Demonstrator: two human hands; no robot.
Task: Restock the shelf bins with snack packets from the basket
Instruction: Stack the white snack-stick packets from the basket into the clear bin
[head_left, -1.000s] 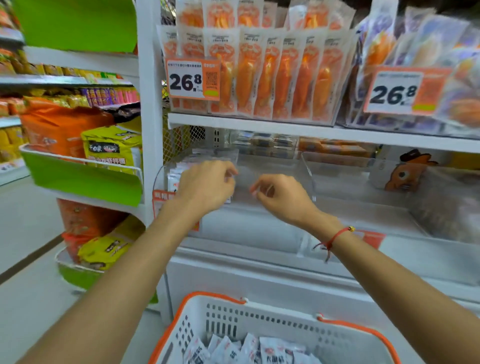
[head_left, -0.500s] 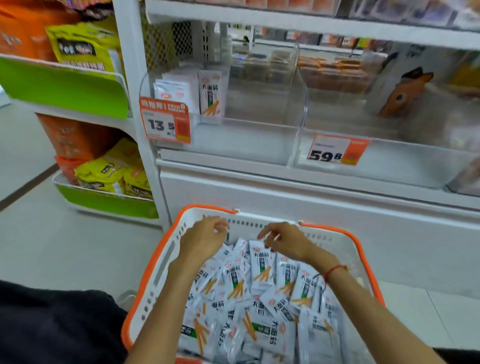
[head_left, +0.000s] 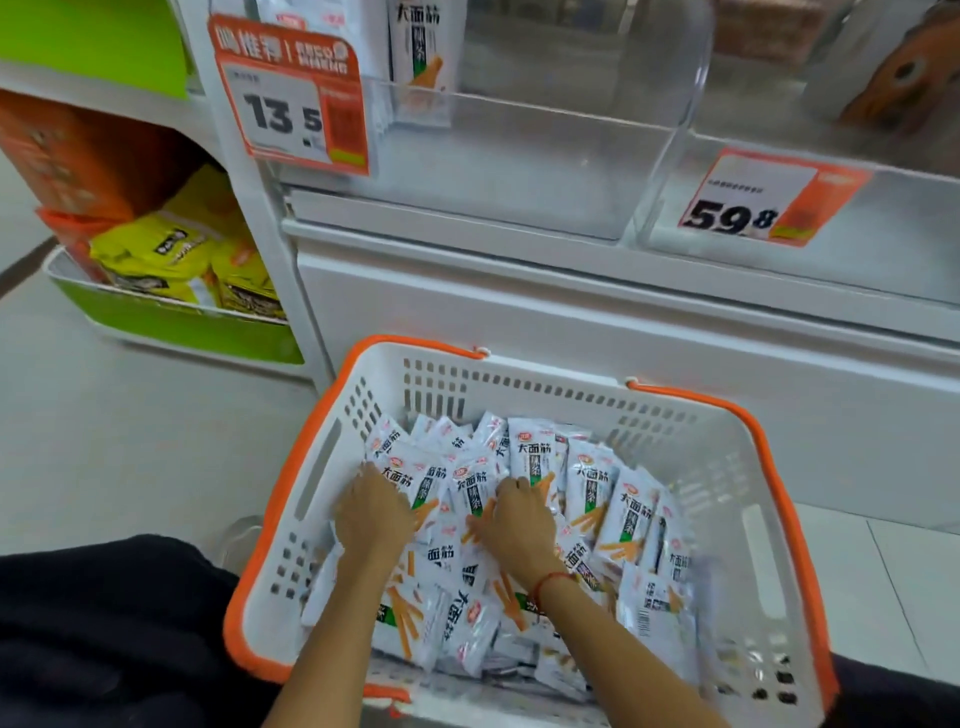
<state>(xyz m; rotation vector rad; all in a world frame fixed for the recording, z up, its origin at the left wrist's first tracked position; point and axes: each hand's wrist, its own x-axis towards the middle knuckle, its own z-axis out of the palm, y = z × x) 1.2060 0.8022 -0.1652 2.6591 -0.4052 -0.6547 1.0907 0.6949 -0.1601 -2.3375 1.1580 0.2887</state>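
Observation:
A white basket with an orange rim (head_left: 519, 376) stands on the floor below the shelf, holding several white snack packets (head_left: 592, 483) printed with orange sticks. My left hand (head_left: 371, 512) is dug into the left side of the pile, fingers curled down over packets. My right hand (head_left: 514, 519), with a red string on its wrist, grips packets in the middle of the pile; its fingertips are hidden. Above, a clear shelf bin (head_left: 519, 156) holds a few of the same packets upright (head_left: 421, 57) at its left end, behind a 13.5 price tag (head_left: 291, 98).
A second clear bin (head_left: 675, 197) with a 59.8 tag (head_left: 769, 202) sits to the right. The white cabinet base (head_left: 571, 312) is behind the basket. Yellow bags (head_left: 171, 260) fill a green tray on the left shelf. My dark-clothed knee (head_left: 104, 623) is beside the basket.
Both hands came down from the clear shelf bin into the basket and have sunk into the packet pile. My view has tilted down and moved closer.

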